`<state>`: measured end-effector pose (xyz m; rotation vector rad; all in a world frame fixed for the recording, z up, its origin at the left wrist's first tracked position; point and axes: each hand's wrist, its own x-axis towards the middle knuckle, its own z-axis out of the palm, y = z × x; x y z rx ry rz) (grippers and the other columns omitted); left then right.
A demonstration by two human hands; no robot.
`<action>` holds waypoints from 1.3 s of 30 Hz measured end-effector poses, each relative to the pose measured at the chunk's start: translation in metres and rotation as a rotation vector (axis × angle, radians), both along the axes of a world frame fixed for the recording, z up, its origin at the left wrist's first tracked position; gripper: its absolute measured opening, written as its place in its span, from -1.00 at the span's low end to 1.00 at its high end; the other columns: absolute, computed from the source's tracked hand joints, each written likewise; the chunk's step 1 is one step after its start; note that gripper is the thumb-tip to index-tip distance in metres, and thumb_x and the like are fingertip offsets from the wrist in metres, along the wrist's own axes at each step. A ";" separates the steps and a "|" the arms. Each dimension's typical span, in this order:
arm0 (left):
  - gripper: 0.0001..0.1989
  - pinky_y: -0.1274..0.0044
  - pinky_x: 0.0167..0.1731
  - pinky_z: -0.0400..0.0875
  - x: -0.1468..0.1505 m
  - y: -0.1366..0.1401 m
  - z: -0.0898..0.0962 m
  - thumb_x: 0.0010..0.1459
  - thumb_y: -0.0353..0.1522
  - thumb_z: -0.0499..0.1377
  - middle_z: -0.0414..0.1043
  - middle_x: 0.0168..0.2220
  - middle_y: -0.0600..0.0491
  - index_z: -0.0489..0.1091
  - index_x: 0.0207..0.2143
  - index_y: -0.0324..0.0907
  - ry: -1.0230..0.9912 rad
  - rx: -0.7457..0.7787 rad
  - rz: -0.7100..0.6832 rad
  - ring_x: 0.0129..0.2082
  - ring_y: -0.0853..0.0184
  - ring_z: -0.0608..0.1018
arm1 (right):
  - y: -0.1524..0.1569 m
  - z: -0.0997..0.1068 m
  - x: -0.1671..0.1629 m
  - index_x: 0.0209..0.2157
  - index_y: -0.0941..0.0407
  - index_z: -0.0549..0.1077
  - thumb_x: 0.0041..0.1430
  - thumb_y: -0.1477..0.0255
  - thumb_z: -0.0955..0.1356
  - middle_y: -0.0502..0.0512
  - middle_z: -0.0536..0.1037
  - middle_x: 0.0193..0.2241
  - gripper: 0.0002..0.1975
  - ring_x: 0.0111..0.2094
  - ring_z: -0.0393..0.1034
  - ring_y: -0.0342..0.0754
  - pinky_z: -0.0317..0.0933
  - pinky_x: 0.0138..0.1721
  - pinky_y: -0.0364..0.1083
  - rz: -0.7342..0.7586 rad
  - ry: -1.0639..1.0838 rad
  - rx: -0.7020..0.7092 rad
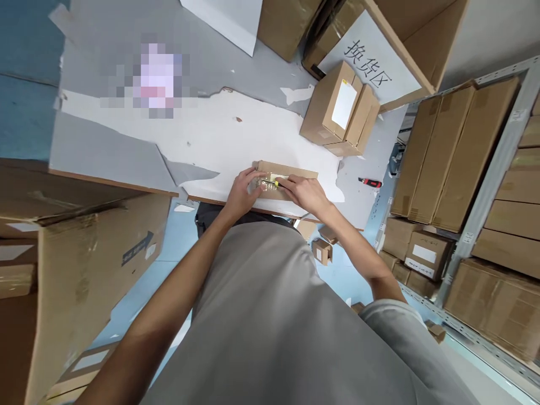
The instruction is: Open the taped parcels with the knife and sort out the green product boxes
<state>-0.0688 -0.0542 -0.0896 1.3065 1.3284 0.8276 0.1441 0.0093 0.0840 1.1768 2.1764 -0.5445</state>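
A flat brown cardboard piece (289,169) lies at the table's front edge, with crinkled clear plastic wrap (266,185) on its left part. My left hand (243,192) holds the left end of that wrap, thumb and fingers curled around it. In the closed fingers of my right hand (304,192) is a thin dark tool with a yellow end (277,183), pointing left across the wrap toward my left fingers. The tool's exact kind is too small to tell, and part of it is hidden by my right fingers.
White torn paper (253,129) covers part of the grey table (109,149). Brown boxes (333,107) stand at the back right, near a red-and-black box cutter (370,183). A shelf of cartons (455,152) is on the right; a large carton (97,259) stands on the left.
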 end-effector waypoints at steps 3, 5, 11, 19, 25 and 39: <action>-0.51 0.05 0.51 0.38 0.000 0.002 -0.001 0.43 -0.07 0.30 0.43 0.44 -0.19 0.61 0.29 -0.04 -0.023 -0.020 -0.005 0.52 -0.07 0.43 | 0.004 0.002 -0.011 0.55 -0.03 0.37 0.79 0.26 0.10 0.31 0.67 0.20 -0.48 0.10 0.64 0.17 0.28 -0.09 -0.05 0.044 -0.062 0.000; -0.52 0.04 0.50 0.40 0.000 0.003 -0.001 0.43 -0.06 0.30 0.42 0.44 -0.19 0.61 0.28 -0.03 -0.035 -0.038 -0.008 0.52 -0.08 0.42 | 0.005 0.003 -0.015 0.55 -0.01 0.37 0.78 0.33 0.10 0.32 0.66 0.20 -0.49 0.11 0.64 0.16 0.30 -0.07 -0.04 0.064 -0.100 -0.001; -0.53 0.05 0.44 0.49 0.001 0.004 -0.001 0.39 -0.12 0.33 0.41 0.42 -0.19 0.62 0.28 -0.03 -0.077 -0.073 -0.015 0.51 -0.10 0.43 | 0.009 0.012 -0.030 0.55 0.05 0.31 0.70 0.51 0.13 0.39 0.62 0.23 -0.47 0.15 0.63 0.17 0.40 0.00 -0.02 0.115 -0.188 -0.034; -0.53 0.12 0.29 0.64 -0.001 0.007 -0.001 0.36 -0.17 0.34 0.37 0.43 -0.21 0.63 0.26 -0.05 -0.099 -0.120 -0.020 0.49 -0.10 0.45 | 0.005 0.015 -0.050 0.50 0.20 0.33 0.65 0.61 0.10 0.50 0.62 0.21 -0.46 0.18 0.64 0.20 0.47 0.02 0.04 0.121 -0.206 -0.024; -0.51 0.17 0.20 0.71 -0.002 0.008 0.001 0.35 -0.15 0.34 0.38 0.44 -0.22 0.64 0.27 -0.05 -0.088 -0.119 -0.015 0.47 -0.10 0.48 | 0.004 0.013 -0.047 0.39 0.24 0.44 0.63 0.65 0.10 0.52 0.65 0.18 -0.50 0.17 0.67 0.20 0.47 0.03 0.03 0.089 -0.200 -0.020; -0.48 0.14 0.21 0.69 0.000 0.003 0.003 0.36 -0.08 0.33 0.41 0.47 -0.19 0.63 0.27 -0.06 0.002 -0.119 0.063 0.34 -0.05 0.60 | -0.007 0.021 0.084 0.36 0.22 0.52 0.61 0.65 0.14 0.51 0.65 0.18 -0.49 0.16 0.65 0.21 0.35 -0.04 0.03 -0.029 -0.314 0.025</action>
